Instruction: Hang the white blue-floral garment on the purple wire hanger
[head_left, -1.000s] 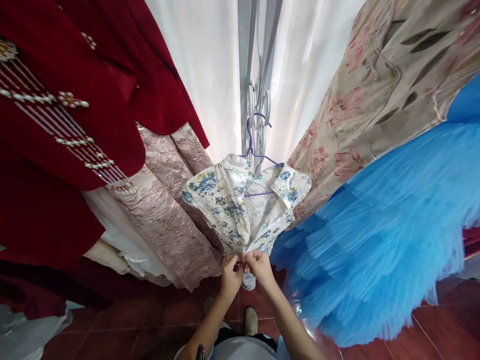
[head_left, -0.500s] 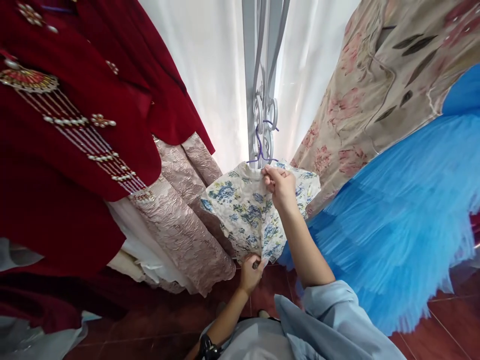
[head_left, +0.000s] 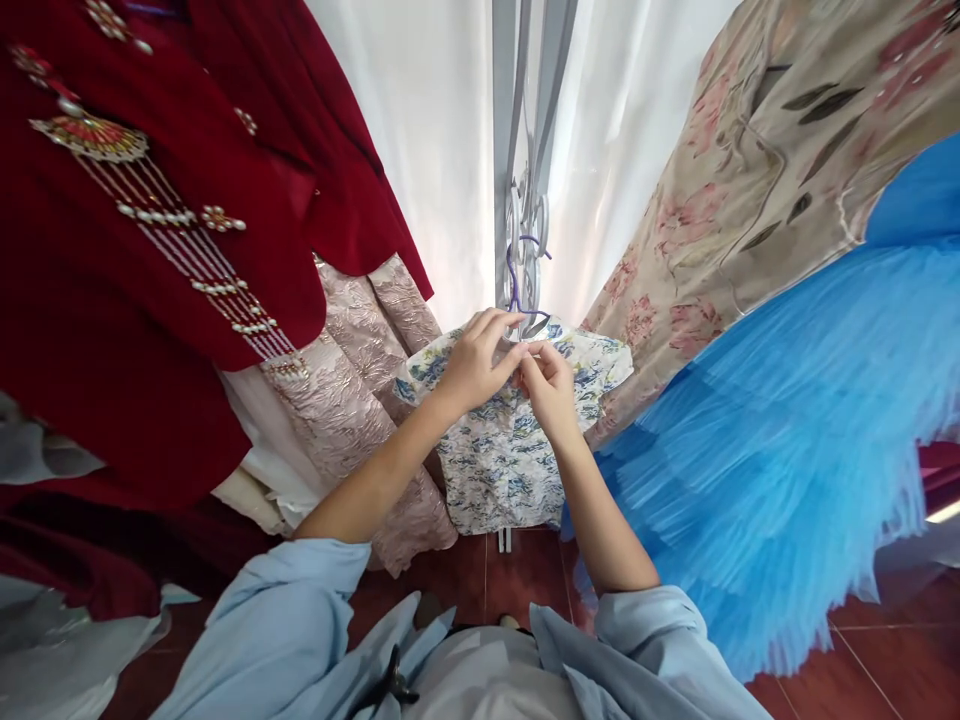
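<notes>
A short-sleeved white shirt (head_left: 499, 470) with blue and green flowers hangs in front of me on a purple hanger (head_left: 513, 285). The hanger hooks onto grey scrolled metalwork (head_left: 531, 215). At the shirt's neckline, my left hand (head_left: 484, 360) has its thumb and fingers bent around the collar edge. My right hand (head_left: 549, 385) pinches the top of the shirt's front right beside it, and the fingertips of both hands meet there. Whether a button lies between the fingers is hidden.
Left hangs a dark red jacket (head_left: 247, 230) with beaded trim above a pink brocade skirt (head_left: 352, 400). To the right are a beige floral dress (head_left: 697, 220) and a blue tulle dress (head_left: 765, 420). White curtain (head_left: 427, 140) hangs behind; the floor (head_left: 480, 575) is red tile.
My left hand has risen from the shirt's bottom hem to the neckline and joined my right hand. The shirt's lower front, pulled together before, now hangs flat.
</notes>
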